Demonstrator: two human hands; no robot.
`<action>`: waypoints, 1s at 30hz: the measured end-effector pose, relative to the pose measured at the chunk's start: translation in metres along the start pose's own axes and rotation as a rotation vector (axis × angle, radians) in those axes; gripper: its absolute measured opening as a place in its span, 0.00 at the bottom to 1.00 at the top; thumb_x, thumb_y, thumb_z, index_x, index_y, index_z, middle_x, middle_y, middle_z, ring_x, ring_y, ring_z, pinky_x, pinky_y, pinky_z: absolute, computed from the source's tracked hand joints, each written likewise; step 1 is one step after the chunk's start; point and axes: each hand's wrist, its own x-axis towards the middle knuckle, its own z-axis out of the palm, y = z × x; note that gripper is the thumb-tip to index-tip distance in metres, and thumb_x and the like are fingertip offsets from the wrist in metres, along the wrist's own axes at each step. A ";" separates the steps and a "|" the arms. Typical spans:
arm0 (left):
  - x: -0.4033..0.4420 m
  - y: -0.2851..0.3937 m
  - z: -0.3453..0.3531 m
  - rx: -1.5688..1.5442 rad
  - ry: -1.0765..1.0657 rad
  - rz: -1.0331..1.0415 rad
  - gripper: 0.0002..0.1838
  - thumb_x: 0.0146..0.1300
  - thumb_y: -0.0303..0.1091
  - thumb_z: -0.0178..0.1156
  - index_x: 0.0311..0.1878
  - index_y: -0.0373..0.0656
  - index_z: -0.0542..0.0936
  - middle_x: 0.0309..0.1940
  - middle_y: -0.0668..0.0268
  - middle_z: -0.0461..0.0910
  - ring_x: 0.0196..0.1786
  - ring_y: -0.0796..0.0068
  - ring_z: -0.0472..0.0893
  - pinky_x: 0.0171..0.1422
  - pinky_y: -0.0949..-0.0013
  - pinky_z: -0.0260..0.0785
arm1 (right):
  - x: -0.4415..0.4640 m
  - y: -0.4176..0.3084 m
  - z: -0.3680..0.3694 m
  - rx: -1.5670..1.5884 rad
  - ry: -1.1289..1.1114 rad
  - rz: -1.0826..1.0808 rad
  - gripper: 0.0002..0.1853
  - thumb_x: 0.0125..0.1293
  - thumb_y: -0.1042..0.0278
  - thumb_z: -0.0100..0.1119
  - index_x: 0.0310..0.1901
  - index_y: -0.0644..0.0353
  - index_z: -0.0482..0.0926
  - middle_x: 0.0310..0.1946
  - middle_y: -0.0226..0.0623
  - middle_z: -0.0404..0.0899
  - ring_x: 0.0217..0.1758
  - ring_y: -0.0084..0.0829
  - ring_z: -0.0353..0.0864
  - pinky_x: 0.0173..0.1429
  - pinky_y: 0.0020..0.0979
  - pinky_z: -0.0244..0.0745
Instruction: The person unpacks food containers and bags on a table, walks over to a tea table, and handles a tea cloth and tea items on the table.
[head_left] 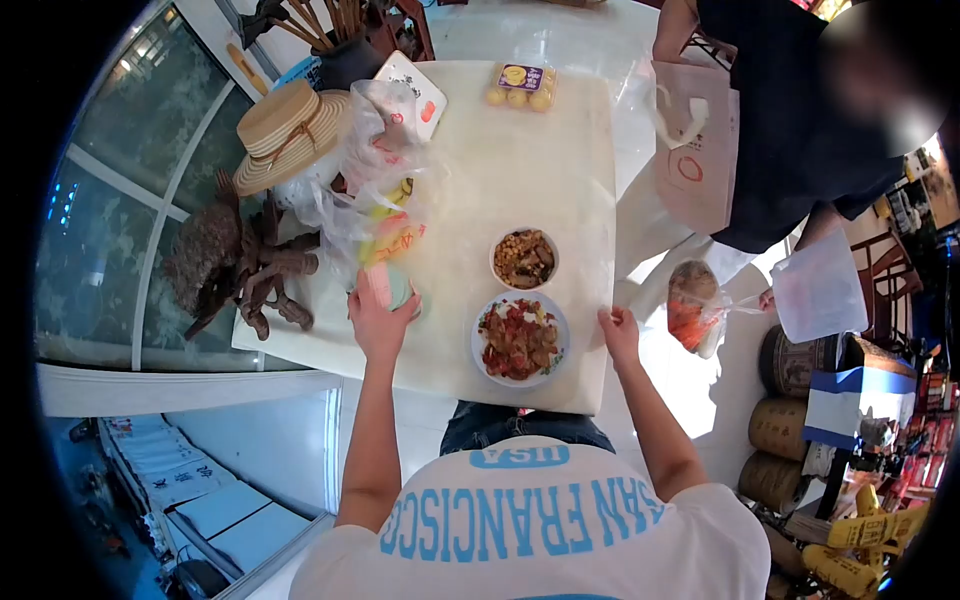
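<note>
My left hand (378, 322) is closed around a rounded pink and pale green object (392, 286) on the left side of the white table (460, 200); its exact kind is unclear. At the table's right edge is my right hand (620, 334), its fingers curled together, and whether anything is in them I cannot tell. Between my hands stand a plate of saucy food with red pieces (520, 338) and, just beyond it, a white bowl of cooked beans and chunks (523, 258). Beyond my left hand lie clear plastic bags (372, 190) with yellow fruit showing.
A clear pack of round yellow items (521, 88) sits at the far end. Left are a straw hat (290, 135), a gnarled wood carving (240, 255) and a white tin-like box (415, 95). On the right, another person (790, 120) carries a tote (697, 145) and a filled plastic bag (695, 305).
</note>
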 end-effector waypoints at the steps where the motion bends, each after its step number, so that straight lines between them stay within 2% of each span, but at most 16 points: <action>1: -0.001 0.001 0.001 -0.009 0.006 0.007 0.55 0.39 0.46 0.75 0.70 0.45 0.57 0.60 0.47 0.64 0.63 0.47 0.65 0.64 0.55 0.63 | 0.006 -0.002 0.001 0.010 -0.001 -0.012 0.30 0.58 0.51 0.65 0.52 0.70 0.73 0.44 0.45 0.79 0.43 0.36 0.79 0.48 0.33 0.74; 4: -0.005 0.013 0.000 0.303 0.150 0.118 0.53 0.42 0.45 0.74 0.70 0.41 0.56 0.62 0.44 0.62 0.65 0.46 0.63 0.66 0.55 0.60 | 0.033 -0.018 0.003 0.034 -0.003 -0.008 0.35 0.56 0.49 0.66 0.55 0.71 0.71 0.46 0.48 0.79 0.48 0.39 0.79 0.53 0.34 0.73; 7: -0.004 0.066 -0.008 -0.030 0.166 0.422 0.45 0.49 0.42 0.69 0.68 0.36 0.59 0.63 0.42 0.62 0.66 0.45 0.63 0.68 0.55 0.58 | 0.061 -0.051 0.001 0.107 -0.055 0.089 0.39 0.54 0.48 0.68 0.58 0.74 0.69 0.46 0.50 0.78 0.50 0.38 0.78 0.53 0.34 0.73; 8: -0.003 0.078 0.004 -0.180 0.042 0.457 0.41 0.52 0.40 0.67 0.67 0.35 0.61 0.63 0.41 0.63 0.65 0.45 0.63 0.68 0.55 0.57 | 0.066 -0.067 0.000 0.166 -0.111 0.140 0.41 0.53 0.47 0.69 0.59 0.75 0.68 0.47 0.50 0.78 0.51 0.38 0.78 0.53 0.34 0.73; 9: 0.001 0.091 0.019 -0.332 -0.082 0.485 0.37 0.54 0.38 0.65 0.65 0.34 0.64 0.62 0.40 0.64 0.65 0.44 0.63 0.68 0.55 0.57 | 0.072 -0.077 0.002 0.149 -0.122 0.171 0.41 0.53 0.47 0.69 0.58 0.74 0.69 0.46 0.48 0.78 0.49 0.35 0.78 0.49 0.32 0.72; 11: 0.021 0.106 0.066 -0.483 -0.225 0.304 0.33 0.58 0.39 0.61 0.62 0.28 0.65 0.59 0.39 0.67 0.64 0.45 0.65 0.68 0.55 0.57 | 0.089 -0.096 0.007 0.122 -0.132 0.222 0.40 0.53 0.46 0.68 0.58 0.73 0.70 0.43 0.42 0.79 0.44 0.30 0.77 0.40 0.29 0.72; 13: 0.054 0.078 0.137 -0.133 -0.123 0.191 0.35 0.59 0.45 0.59 0.60 0.24 0.65 0.57 0.38 0.69 0.61 0.47 0.70 0.67 0.55 0.60 | 0.105 -0.108 0.008 0.111 -0.267 0.220 0.37 0.53 0.45 0.68 0.54 0.72 0.74 0.42 0.41 0.80 0.42 0.30 0.77 0.40 0.28 0.71; 16: 0.084 0.067 0.162 -0.068 -0.401 -0.329 0.36 0.59 0.50 0.58 0.56 0.22 0.68 0.55 0.38 0.71 0.60 0.48 0.72 0.65 0.54 0.62 | 0.115 -0.122 0.017 0.070 -0.397 0.202 0.29 0.54 0.48 0.68 0.45 0.70 0.79 0.40 0.40 0.80 0.39 0.29 0.78 0.39 0.28 0.71; 17: 0.092 0.057 0.171 -0.091 -0.502 -0.328 0.36 0.59 0.51 0.59 0.56 0.23 0.69 0.54 0.40 0.72 0.58 0.50 0.73 0.63 0.55 0.63 | 0.116 -0.124 0.020 0.049 -0.430 0.200 0.26 0.54 0.49 0.68 0.42 0.68 0.80 0.40 0.39 0.80 0.38 0.29 0.78 0.38 0.28 0.71; 19: 0.101 0.030 0.191 -0.139 -0.707 -0.334 0.36 0.58 0.53 0.59 0.55 0.26 0.71 0.53 0.44 0.74 0.53 0.52 0.76 0.59 0.57 0.66 | 0.120 -0.115 0.026 0.086 -0.482 0.247 0.23 0.56 0.54 0.67 0.42 0.67 0.79 0.40 0.38 0.80 0.40 0.28 0.78 0.39 0.28 0.72; 22: 0.096 0.013 0.193 -0.250 -0.770 -0.194 0.30 0.61 0.54 0.58 0.54 0.34 0.73 0.41 0.60 0.79 0.33 0.67 0.78 0.37 0.68 0.69 | 0.113 -0.113 0.033 0.304 -0.471 0.315 0.19 0.59 0.60 0.65 0.45 0.67 0.78 0.39 0.38 0.80 0.40 0.28 0.79 0.40 0.28 0.74; 25: 0.058 0.052 0.150 -0.692 -0.536 -0.306 0.24 0.60 0.52 0.61 0.41 0.36 0.78 0.34 0.65 0.78 0.31 0.73 0.72 0.41 0.68 0.69 | 0.091 -0.125 0.037 0.441 -0.446 0.267 0.16 0.60 0.64 0.65 0.44 0.68 0.78 0.39 0.39 0.81 0.41 0.29 0.79 0.41 0.30 0.76; 28: 0.057 0.057 0.137 -0.707 -0.781 -0.589 0.19 0.63 0.48 0.60 0.28 0.40 0.75 0.26 0.73 0.74 0.27 0.80 0.69 0.34 0.68 0.67 | 0.085 -0.124 0.038 0.372 -0.515 0.173 0.16 0.59 0.67 0.64 0.44 0.69 0.78 0.38 0.40 0.82 0.40 0.29 0.80 0.41 0.31 0.77; 30: 0.056 0.056 0.137 -0.787 -0.889 -0.467 0.16 0.64 0.45 0.61 0.29 0.42 0.75 0.23 0.76 0.72 0.24 0.83 0.69 0.29 0.73 0.62 | 0.084 -0.126 0.038 0.321 -0.574 0.146 0.16 0.60 0.68 0.63 0.45 0.70 0.78 0.38 0.41 0.82 0.39 0.29 0.81 0.40 0.31 0.78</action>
